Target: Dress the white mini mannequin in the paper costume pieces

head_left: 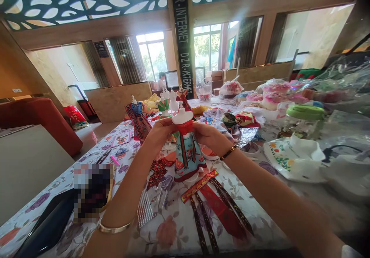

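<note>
A small white dress-form mannequin stands upright on the table in front of me. It wears a light-blue patterned skirt with a dark red hem, and a red fabric band runs round its chest. At the band's left end, my left hand is closed with its fingertips against the mannequin's side. My right hand pinches the opposite end. The fabric between the fingertips is mostly hidden. Just in front of the skirt lies a red-and-gold waistband with dark and red ribbons hanging from it.
Strips of pearl beads and a dark red floral cloth lie left of the mannequin. Farther left are a phone and a pink pen. Other dressed forms stand behind. A green-lidded jar and a white device occupy the right.
</note>
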{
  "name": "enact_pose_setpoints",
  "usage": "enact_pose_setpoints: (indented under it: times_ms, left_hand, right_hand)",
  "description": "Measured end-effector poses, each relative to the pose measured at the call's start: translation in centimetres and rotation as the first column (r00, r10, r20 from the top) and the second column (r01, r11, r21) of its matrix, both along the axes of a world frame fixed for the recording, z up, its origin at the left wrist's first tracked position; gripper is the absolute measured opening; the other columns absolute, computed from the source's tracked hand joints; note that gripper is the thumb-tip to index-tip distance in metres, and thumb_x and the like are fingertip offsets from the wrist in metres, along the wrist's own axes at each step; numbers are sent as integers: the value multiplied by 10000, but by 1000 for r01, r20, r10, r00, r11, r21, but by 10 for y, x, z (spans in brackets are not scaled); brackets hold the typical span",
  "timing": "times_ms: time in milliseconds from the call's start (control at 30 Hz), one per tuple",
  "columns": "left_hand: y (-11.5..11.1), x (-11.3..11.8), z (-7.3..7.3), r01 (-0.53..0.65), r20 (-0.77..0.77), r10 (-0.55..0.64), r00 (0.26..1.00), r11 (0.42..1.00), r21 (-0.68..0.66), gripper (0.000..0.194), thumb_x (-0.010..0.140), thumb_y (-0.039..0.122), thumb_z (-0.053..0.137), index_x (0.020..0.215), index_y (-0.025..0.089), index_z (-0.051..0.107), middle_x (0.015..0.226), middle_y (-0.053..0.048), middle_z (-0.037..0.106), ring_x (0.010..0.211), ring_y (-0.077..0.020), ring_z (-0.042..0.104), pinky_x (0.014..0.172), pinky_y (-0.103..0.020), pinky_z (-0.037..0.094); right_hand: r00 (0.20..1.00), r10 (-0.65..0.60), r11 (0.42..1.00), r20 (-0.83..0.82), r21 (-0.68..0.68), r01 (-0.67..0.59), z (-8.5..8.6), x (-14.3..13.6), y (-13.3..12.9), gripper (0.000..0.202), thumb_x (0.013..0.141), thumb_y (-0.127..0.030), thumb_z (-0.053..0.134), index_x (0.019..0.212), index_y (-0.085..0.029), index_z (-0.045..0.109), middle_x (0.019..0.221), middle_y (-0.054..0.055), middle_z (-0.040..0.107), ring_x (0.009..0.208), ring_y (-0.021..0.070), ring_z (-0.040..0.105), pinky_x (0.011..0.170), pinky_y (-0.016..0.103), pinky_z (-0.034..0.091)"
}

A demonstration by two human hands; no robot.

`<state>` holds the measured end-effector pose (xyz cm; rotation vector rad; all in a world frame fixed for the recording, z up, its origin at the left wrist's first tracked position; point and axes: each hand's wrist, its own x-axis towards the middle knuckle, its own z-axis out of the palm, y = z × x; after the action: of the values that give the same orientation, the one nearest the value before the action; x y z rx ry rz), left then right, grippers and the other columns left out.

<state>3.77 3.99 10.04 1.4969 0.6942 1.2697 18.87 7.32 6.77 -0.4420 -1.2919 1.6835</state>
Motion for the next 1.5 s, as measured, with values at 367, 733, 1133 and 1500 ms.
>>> enact_pose_setpoints:
  times_ms: [367, 733, 1133, 1500]
  left_hand:
    - [-6, -1, 0, -75, 43, 76, 996, 997, -7, 230, 524, 224, 809, 740, 161, 764, 760, -73, 745, 778, -229, 678, 738, -321, 505]
    - [-21, 12, 3, -229, 7, 229, 973, 970, 83, 271, 527, 269, 817, 751, 148, 725, 751, -33, 712, 778, -186, 631, 770, -307, 465]
    - [-43, 25, -7, -435, -23, 454, 891, 866, 246, 11, 748, 178, 632, 757, 179, 628, 765, -3, 667, 706, -129, 584, 670, -242, 432]
    - [-50, 30, -8, -480, 20, 486, 874, 856, 193, 30, 749, 172, 630, 777, 180, 634, 788, -25, 685, 726, -140, 604, 660, -242, 435]
  right_hand:
    - [991, -134, 991, 9, -6, 135, 4, -8, -10, 157, 736, -295, 698, 846, -195, 648, 741, -5, 712, 662, 151, 654, 609, 287, 556]
    - [829, -547, 825, -120, 91, 558, 5, 0, -50, 240, 782, -429, 638, 868, -205, 622, 883, 4, 683, 785, 116, 628, 751, 266, 506]
    - [598, -774, 206, -208, 810, 549, 13, 25, -72, 55, 832, -234, 627, 877, -253, 650, 1027, 11, 635, 968, 151, 602, 817, 325, 515]
    - [561, -828, 109, 19, 986, 128, 43, 41, -80, 25, 884, -220, 547, 874, -222, 570, 1136, 69, 576, 1078, 197, 558, 921, 393, 451]
